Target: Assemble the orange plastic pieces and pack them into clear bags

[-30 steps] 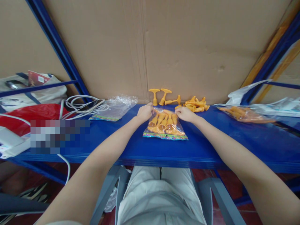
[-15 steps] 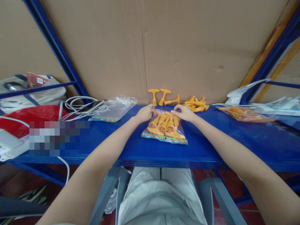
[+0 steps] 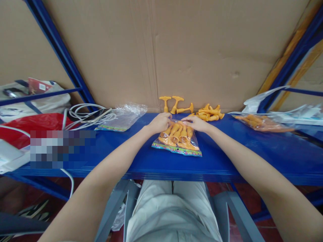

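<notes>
A clear plastic bag [image 3: 176, 148] with a colourful printed strip along its near edge lies flat on the blue table. Inside it are several orange T-shaped plastic pieces with flared ends. My left hand [image 3: 160, 123] has its fingers curled on the bag's far left corner. At the far right corner my right hand [image 3: 197, 123] pinches the bag's edge, its fingers pointing inward. The two hands are a short gap apart, and some fingertips are hidden. Just beyond them, two orange T-shaped pieces [image 3: 177, 104] stand upright and one lies on its side.
A pile of orange pieces [image 3: 209, 113] lies behind my right hand. Another filled bag [image 3: 262, 123] is farther right. On the left are a clear bag [image 3: 123, 117], coiled white cable [image 3: 88, 114] and red plastic [image 3: 47, 124]. Cardboard [image 3: 196, 50] closes off the back.
My left hand has slid slightly right along the bag's far edge. My right hand has shifted slightly left, bringing the hands closer together. The bag has barely moved.
</notes>
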Action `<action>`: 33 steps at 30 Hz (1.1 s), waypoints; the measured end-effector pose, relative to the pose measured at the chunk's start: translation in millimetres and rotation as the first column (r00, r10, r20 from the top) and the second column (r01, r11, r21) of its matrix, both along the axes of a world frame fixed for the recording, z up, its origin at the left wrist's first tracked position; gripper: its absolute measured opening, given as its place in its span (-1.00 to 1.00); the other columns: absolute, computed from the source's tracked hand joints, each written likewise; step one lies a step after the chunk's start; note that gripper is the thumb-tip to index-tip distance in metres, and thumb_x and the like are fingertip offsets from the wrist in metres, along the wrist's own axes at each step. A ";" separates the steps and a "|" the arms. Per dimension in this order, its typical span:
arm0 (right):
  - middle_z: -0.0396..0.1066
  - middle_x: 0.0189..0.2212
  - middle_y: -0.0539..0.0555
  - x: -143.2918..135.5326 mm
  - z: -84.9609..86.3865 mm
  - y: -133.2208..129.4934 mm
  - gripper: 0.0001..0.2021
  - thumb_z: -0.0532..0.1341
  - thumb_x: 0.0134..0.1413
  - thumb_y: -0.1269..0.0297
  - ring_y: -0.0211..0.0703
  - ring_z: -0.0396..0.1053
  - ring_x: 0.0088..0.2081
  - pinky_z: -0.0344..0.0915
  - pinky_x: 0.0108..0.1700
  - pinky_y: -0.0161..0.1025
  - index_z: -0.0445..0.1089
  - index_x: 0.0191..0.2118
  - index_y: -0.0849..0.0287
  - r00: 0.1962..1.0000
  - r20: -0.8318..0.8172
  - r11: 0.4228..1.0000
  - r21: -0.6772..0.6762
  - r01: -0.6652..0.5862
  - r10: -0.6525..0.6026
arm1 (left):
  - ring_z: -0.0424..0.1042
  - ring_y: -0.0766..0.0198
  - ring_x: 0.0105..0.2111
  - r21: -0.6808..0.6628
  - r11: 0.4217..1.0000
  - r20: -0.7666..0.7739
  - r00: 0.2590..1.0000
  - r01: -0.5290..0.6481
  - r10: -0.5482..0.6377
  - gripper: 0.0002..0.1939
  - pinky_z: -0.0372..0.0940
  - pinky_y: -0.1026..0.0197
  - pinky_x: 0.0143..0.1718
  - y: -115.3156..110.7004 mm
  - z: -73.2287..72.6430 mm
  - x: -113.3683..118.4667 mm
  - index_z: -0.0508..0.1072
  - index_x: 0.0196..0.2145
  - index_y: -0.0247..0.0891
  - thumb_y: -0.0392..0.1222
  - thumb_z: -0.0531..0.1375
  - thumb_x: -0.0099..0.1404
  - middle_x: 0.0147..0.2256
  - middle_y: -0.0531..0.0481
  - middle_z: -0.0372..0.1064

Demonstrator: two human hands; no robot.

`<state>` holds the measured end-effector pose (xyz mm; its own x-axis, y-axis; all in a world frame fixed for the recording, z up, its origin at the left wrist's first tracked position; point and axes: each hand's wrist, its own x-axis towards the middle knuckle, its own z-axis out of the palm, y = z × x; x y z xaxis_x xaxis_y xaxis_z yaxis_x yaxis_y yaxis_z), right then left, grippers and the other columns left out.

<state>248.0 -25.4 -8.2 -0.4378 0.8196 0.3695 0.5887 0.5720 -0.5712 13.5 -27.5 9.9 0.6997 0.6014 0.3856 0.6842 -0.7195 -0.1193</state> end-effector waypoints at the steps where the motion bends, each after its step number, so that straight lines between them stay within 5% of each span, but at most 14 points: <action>1: 0.56 -0.09 0.14 -0.4 -0.3 0.1 -0.75 0.20 0.12 0.43 -0.03 0.49 -0.05 0.35 0.08 -0.03 0.57 -0.13 0.18 1.000 -0.001 1.000 0.006 0.002 -0.002 | 0.42 0.15 -0.12 -0.019 1.000 -0.006 1.000 0.000 0.000 -0.70 0.31 0.12 0.02 0.0 -0.3 0.3 0.60 -0.41 -0.29 -0.42 0.05 0.14 -0.13 -0.14 0.46; 8: 0.54 -0.07 0.15 -2.9 -1.4 -1.4 -0.73 0.18 0.14 0.43 -0.05 0.45 0.00 0.31 0.12 -0.04 0.56 -0.09 0.14 0.998 0.055 0.986 0.166 -0.003 -0.006 | 0.43 0.22 -0.20 -0.087 0.996 -0.003 1.000 -0.005 0.004 -0.68 0.35 0.20 -0.06 1.1 -1.9 -2.2 0.56 -0.38 -0.30 -0.42 0.00 0.17 -0.19 -0.11 0.43; 16: 0.47 -0.19 0.21 -12.2 9.8 -20.7 -0.64 0.06 0.22 0.44 0.01 0.38 -0.09 0.28 -0.04 -0.08 0.58 -0.06 0.12 0.920 0.368 0.920 0.390 -0.022 -0.134 | 0.47 0.19 -0.16 -0.159 0.986 0.001 0.999 -0.041 0.042 -0.70 0.34 0.21 -0.06 4.4 -2.2 -1.3 0.54 -0.31 -0.29 -0.40 0.01 0.19 -0.21 -0.09 0.50; 20: 0.44 -0.24 0.18 -15.6 10.9 -24.9 -0.59 0.03 0.21 0.49 -0.05 0.39 -0.17 0.28 -0.12 -0.20 0.55 0.00 0.12 0.912 0.387 0.922 0.386 -0.029 -0.133 | 0.47 0.16 -0.06 -0.269 0.953 0.051 0.986 -0.138 0.158 -0.66 0.32 0.19 -0.03 -4.8 3.7 2.4 0.49 -0.06 -0.21 -0.28 0.00 0.31 -0.07 -0.04 0.51; 24: 0.46 -0.24 0.16 -18.1 12.4 -27.2 -0.59 0.02 0.24 0.48 -0.09 0.41 -0.19 0.28 -0.13 -0.25 0.53 0.04 0.13 0.908 0.394 0.936 0.352 -0.007 -0.142 | 0.36 0.18 0.12 -0.339 0.936 0.024 0.994 -0.094 0.108 -0.59 0.19 0.21 0.14 -14.7 9.0 7.0 0.40 0.11 -0.18 -0.19 -0.05 0.41 0.14 -0.04 0.39; 33: 0.46 -0.21 0.21 -27.9 16.5 -28.7 -0.59 -0.01 0.32 0.42 -0.04 0.44 -0.20 0.23 -0.23 -0.23 0.49 0.10 0.09 0.814 0.511 0.935 0.339 0.103 -0.275 | 0.43 0.09 0.01 -0.267 0.945 -0.093 0.981 -0.190 0.171 -0.54 0.25 0.13 0.05 -11.1 1.3 19.2 0.41 0.13 -0.23 -0.10 -0.10 0.44 0.01 -0.15 0.46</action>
<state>220.1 -54.1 8.3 -0.4834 0.8040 0.3463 0.8645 0.5008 0.0439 32.7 -38.6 11.2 0.5882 0.7958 0.1441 0.8029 -0.5960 0.0145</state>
